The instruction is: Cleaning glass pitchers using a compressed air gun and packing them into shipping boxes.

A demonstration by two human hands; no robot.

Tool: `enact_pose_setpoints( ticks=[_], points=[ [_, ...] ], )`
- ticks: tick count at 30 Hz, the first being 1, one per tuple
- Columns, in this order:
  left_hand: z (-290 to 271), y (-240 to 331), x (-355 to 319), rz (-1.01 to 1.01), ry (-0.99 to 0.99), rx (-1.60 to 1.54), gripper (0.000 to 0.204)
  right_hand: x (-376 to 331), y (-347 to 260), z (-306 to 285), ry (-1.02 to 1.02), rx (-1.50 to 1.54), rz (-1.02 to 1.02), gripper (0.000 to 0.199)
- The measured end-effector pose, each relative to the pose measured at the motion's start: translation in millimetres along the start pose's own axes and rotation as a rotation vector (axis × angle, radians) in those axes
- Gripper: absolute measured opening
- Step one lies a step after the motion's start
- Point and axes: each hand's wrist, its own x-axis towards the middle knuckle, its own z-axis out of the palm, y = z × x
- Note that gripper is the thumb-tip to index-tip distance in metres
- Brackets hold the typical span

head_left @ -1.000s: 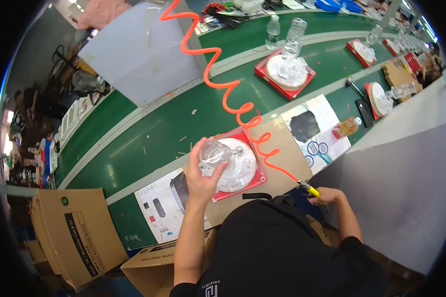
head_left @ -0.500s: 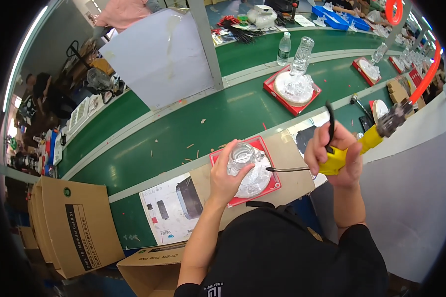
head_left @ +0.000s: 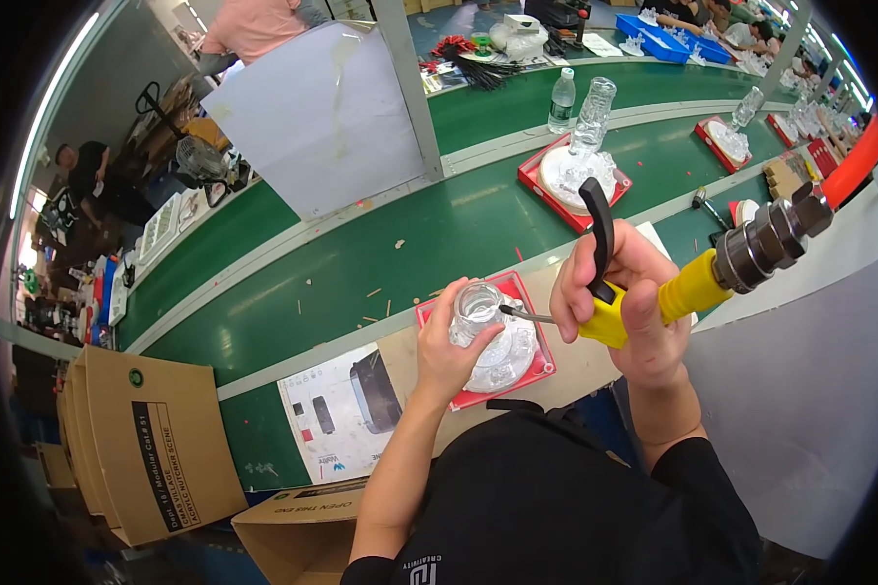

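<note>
From where I stand, a long green conveyor belt (head_left: 346,268) crosses the station behind a pale metal rail (head_left: 302,358). A large brown cardboard carton (head_left: 166,439) stands to the left of the person in black (head_left: 556,478), off the work surface. On the rail's near side lies a flat tan cardboard sheet (head_left: 583,369), probably protective. On it sits a square red tray (head_left: 513,284), placed before the body, presumably so both hands reach it. It carries a round white disc (head_left: 502,370) with clear plastic pieces (head_left: 522,341).

The right hand (head_left: 644,322) is wrapped round a yellow blow gun (head_left: 693,288) on an orange-red hose (head_left: 857,166); whether its curved black lever (head_left: 601,239) is pressed, I cannot tell. The left hand (head_left: 446,353) curves round a clear, round-mouthed vessel (head_left: 478,307) over the disc, thumb opposing fingers, apparently steadying it with the mouth uncovered. The thin metal nozzle (head_left: 532,315) points left, its tip at the vessel's rim; inside or above, I cannot tell.
</note>
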Motion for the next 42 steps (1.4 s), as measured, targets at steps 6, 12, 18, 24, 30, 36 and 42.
enact_pose_setpoints(
  ticks=[6, 12, 18, 24, 30, 36, 42],
  points=[
    [-9, 1, 3, -0.027, -0.071, 0.022, 0.068, -7, 12, -9, 0.013, 0.043, 0.055, 0.055],
    [-21, -18, -12, -0.208, -0.253, 0.106, 0.067, -29, 49, -22, 0.079, 0.018, 0.083, 0.050],
    [-17, -29, -20, -0.202, -0.235, 0.104, 0.067, -54, 79, -19, 0.129, 0.228, 0.099, 0.047],
    [-14, -47, -28, -0.194, -0.181, 0.153, 0.057, -72, 91, -21, 0.181, 0.207, 0.057, 0.044],
    [-18, -63, -29, -0.275, -0.208, 0.143, 0.041, -85, 115, -11, 0.126, 0.119, 0.096, 0.035],
    [-24, -70, -37, -0.374, -0.284, 0.107, 0.046, -102, 155, -31, 0.189, 0.149, 0.200, 0.023],
    [-22, -98, -57, -0.434, -0.521, 0.184, 0.063, -120, 204, -21, 0.203, 0.216, 0.287, 0.012]
  ],
)
